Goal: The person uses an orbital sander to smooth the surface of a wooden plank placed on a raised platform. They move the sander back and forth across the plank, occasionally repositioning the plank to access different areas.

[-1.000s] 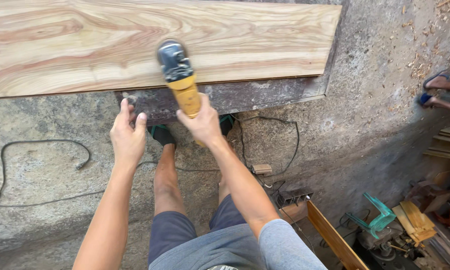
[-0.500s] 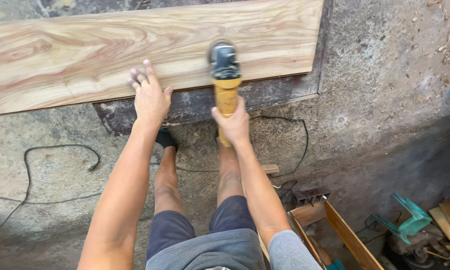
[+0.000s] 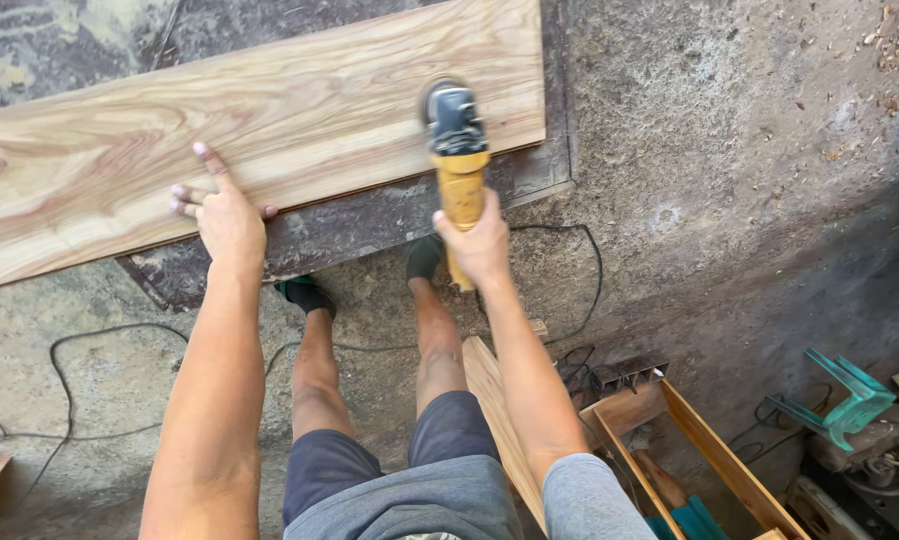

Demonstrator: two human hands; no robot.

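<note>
A long light wooden board (image 3: 300, 110) with dark wavy grain lies across a dark slab. My right hand (image 3: 478, 242) grips the yellow handle of a power sander (image 3: 457, 150), whose grey head rests on the board near its right end. My left hand (image 3: 225, 212) lies flat on the board's near edge, fingers spread, left of the sander. My bare legs and dark shoes show below the board.
A black power cable (image 3: 90, 340) snakes over the rough concrete floor at left, another loop behind my right hand. At lower right stand wooden frames (image 3: 710, 450), a plank (image 3: 495, 400) and a teal clamp-like tool (image 3: 845, 395).
The sander and my right hand have moved right along the board towards its end. My left hand has gone from hovering near the edge to pressing on the board.
</note>
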